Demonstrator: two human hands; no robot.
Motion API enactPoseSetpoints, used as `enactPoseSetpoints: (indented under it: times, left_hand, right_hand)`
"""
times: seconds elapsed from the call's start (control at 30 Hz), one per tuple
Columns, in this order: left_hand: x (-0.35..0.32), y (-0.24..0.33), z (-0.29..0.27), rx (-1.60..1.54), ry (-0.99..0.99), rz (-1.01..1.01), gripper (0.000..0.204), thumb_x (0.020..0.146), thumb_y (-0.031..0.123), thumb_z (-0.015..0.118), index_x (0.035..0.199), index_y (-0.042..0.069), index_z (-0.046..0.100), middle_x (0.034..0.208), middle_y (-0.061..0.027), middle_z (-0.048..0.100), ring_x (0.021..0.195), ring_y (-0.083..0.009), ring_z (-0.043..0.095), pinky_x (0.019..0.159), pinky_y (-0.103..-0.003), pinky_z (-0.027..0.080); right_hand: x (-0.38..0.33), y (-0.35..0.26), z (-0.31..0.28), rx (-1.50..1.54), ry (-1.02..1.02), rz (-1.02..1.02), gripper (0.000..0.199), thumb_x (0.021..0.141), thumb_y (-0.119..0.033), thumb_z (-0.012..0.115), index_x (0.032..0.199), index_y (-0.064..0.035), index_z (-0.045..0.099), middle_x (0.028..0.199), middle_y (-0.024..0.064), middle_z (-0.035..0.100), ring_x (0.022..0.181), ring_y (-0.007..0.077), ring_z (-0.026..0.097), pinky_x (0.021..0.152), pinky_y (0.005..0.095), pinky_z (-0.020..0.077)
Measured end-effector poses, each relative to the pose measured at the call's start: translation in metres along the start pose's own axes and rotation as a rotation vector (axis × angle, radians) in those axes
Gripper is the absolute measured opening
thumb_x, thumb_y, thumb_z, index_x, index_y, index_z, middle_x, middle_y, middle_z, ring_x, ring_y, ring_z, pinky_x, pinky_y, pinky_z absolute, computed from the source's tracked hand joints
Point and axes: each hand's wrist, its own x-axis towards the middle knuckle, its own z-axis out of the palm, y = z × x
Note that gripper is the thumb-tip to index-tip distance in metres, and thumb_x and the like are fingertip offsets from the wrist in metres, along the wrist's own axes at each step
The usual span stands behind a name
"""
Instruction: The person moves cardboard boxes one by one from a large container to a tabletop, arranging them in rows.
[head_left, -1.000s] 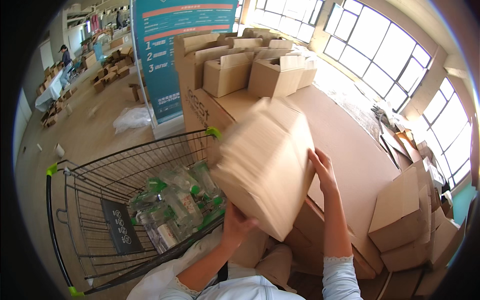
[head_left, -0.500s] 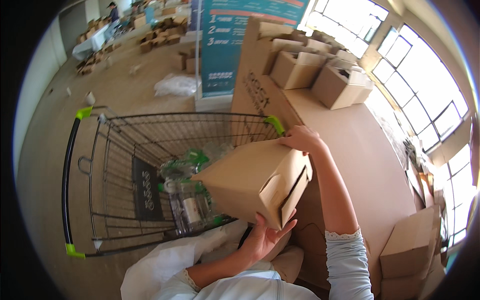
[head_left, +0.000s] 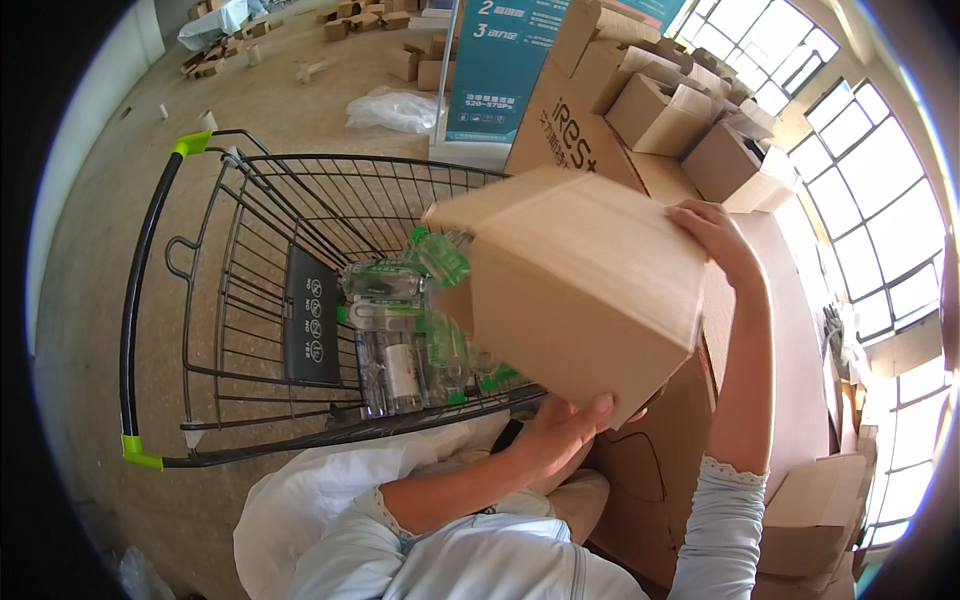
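Between my two hands a brown cardboard box [head_left: 585,275] is held tilted over the right end of a shopping cart. My right hand [head_left: 715,235] grips its far right edge, with the fingers on top. My left hand [head_left: 572,432] supports its near lower corner, the thumb on the side and the other fingers partly hidden underneath. One flap sticks out on the box's left, toward the cart; its inside is hidden from me. In the black wire shopping cart [head_left: 245,395] lie several clear plastic bottles [head_left: 385,280] with green caps and labels.
A large cardboard-covered surface [head_left: 770,330] stands at my right, with several open boxes [head_left: 665,115] at its far end. More cartons [head_left: 815,500] stand at the near right. Beyond the cart are a teal banner [head_left: 500,80] and a plastic sheet [head_left: 395,108] on the floor.
The box has been turned and raised, moving right and nearer my view, its flapped end swinging out of sight. Both hands moved with it. More bottles show in the cart; my view has shifted.
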Motion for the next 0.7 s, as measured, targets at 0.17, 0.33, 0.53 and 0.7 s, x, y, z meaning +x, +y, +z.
enactPoseSetpoints:
  times: [0.17, 0.33, 0.53, 0.7]
  left_hand:
    - [0.022, 0.009, 0.022, 0.093, -0.021, -0.01, 0.045, 0.09, 0.03, 0.061, 0.126, 0.01, 0.043, 0.122, -0.0026, 0.051, 0.117, -0.0161, 0.048, 0.098, -0.043, 0.044]
    - [0.048, -0.023, 0.033, 0.426, -0.046, 0.053, 0.049, 0.09, 0.022, 0.063, 0.131, 0.007, 0.042, 0.115, 0.0003, 0.053, 0.104, -0.012, 0.051, 0.087, -0.033, 0.045]
    - [0.084, -0.093, 0.052, 0.649, -0.092, -0.008, 0.082, 0.084, 0.02, 0.067, 0.148, 0.009, 0.016, 0.119, -0.0023, 0.05, 0.105, -0.015, 0.052, 0.089, -0.031, 0.044]
    - [0.096, -0.116, 0.083, 0.722, -0.325, -0.14, 0.078, 0.077, 0.014, 0.075, 0.137, 0.0, 0.028, 0.125, -0.0115, 0.046, 0.116, -0.0196, 0.046, 0.102, -0.036, 0.036]
  right_hand:
    - [-0.055, 0.049, -0.032, 0.202, 0.396, -0.036, 0.043, 0.087, -0.042, 0.055, 0.104, -0.0041, 0.066, 0.086, 0.0083, 0.065, 0.075, 0.0137, 0.061, 0.066, 0.0292, 0.0483]
    - [-0.149, 0.122, -0.038, 0.426, 0.851, 0.054, 0.052, 0.087, -0.049, 0.056, 0.111, -0.0029, 0.062, 0.09, 0.0082, 0.065, 0.082, 0.0156, 0.06, 0.076, 0.027, 0.0453]
    - [-0.252, 0.224, -0.021, 0.583, 1.284, 0.279, 0.041, 0.091, -0.031, 0.059, 0.114, 0.003, 0.058, 0.095, 0.005, 0.062, 0.086, 0.0105, 0.054, 0.076, 0.0259, 0.0451]
    - [-0.291, 0.273, 0.011, 0.653, 1.35, 0.229, 0.035, 0.096, -0.022, 0.051, 0.121, 0.0015, 0.053, 0.102, 0.0037, 0.061, 0.091, 0.0089, 0.055, 0.081, 0.0244, 0.0446]
